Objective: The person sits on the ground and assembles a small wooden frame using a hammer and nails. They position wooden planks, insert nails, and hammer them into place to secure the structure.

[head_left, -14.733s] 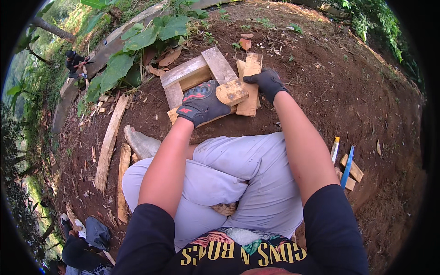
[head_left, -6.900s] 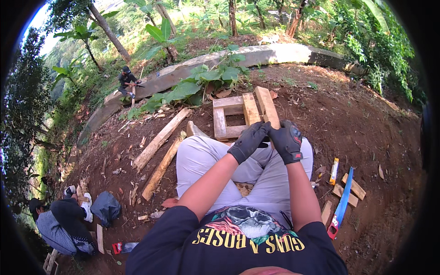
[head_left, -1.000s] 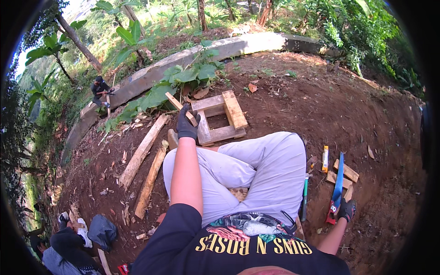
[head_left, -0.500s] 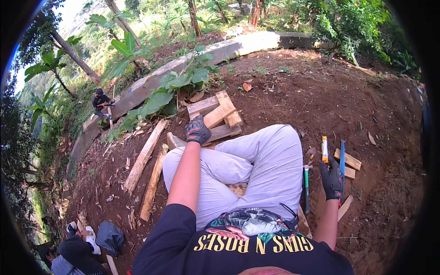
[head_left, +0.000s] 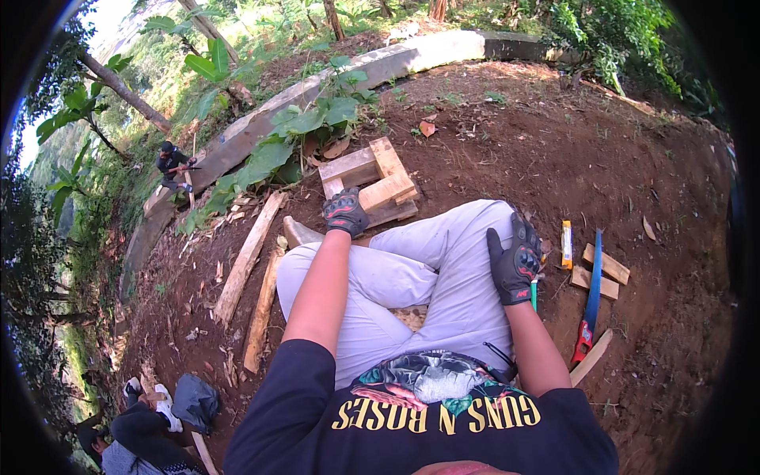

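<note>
In a black glove, my left hand (head_left: 345,212) is closed on the near end of a short wooden block (head_left: 385,191). This block lies among other short timber pieces (head_left: 354,166) stacked in a rough square on the soil. My right hand (head_left: 516,260), also gloved, is over my right thigh by the knee, thumb apart from the fingers and holding nothing visible. Just right of it shows part of a green handle (head_left: 533,295); the rest is hidden. A handsaw (head_left: 594,281) with a blue blade and red handle lies farther right, partly across two short wood offcuts (head_left: 608,264).
A narrow yellow-and-white packet (head_left: 566,244) lies near the offcuts. Long boards (head_left: 249,261) rest on the soil at left. Beyond the timber are broad leaves and a low concrete wall (head_left: 277,123). One person (head_left: 170,165) is far left; another (head_left: 142,435) sits lower left beside a dark bag (head_left: 195,402).
My right hand has left the saw and moved left to my thigh; the saw now lies flatter. The block under my left hand has shifted slightly, and that hand stays on it.
</note>
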Available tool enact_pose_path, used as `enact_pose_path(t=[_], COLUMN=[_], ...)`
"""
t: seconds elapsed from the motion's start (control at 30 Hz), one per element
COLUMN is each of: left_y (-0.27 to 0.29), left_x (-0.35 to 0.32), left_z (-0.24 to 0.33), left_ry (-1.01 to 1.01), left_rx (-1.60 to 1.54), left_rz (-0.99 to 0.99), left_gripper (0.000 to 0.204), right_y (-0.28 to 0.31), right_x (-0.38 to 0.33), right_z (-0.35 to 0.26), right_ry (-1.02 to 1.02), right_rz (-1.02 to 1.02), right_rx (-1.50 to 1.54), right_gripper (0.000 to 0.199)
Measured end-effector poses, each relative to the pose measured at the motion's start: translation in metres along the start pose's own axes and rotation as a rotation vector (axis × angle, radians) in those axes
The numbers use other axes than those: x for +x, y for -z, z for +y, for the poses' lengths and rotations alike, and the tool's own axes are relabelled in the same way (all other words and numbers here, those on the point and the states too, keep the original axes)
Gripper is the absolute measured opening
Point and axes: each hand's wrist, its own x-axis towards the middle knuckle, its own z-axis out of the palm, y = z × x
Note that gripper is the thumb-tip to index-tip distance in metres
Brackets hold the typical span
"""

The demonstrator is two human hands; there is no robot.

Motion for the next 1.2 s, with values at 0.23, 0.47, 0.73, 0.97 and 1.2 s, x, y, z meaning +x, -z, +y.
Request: enact_pose_path(t=[0.23, 0.47, 0.73, 0.97, 1.2], left_y=[-0.001, -0.001, 0.001, -0.002, -0.010], left_x=[0.008, 0.006, 0.005, 0.010, 0.013], left_z=[-0.002, 0.002, -0.003, -0.005, -0.017], left_ry=[-0.036, -0.035, -0.040, -0.047, -0.049], left_rx=[-0.001, -0.008, 0.009, 0.037, 0.003], left_rz=[0.037, 0.032, -0.014, -0.042, -0.034], left_gripper=[0.058, 0.057, 0.058, 0.057, 0.057], right_y=[-0.002, -0.001, -0.003, -0.001, 0.003], right_x=[0.000, 0.000, -0.001, -0.001, 0.007], right_z=[0.002, 0.004, 0.003, -0.004, 0.016], right_ry=[0.037, 0.044, 0.036, 0.024, -0.022], right_rz=[0.042, 0.065, 0.033, 0.050, 0.030], right_rx=[-0.022, 0.001, 0.008, 0.019, 0.221], right_gripper=[0.071, 0.070, 0.071, 0.069, 0.063])
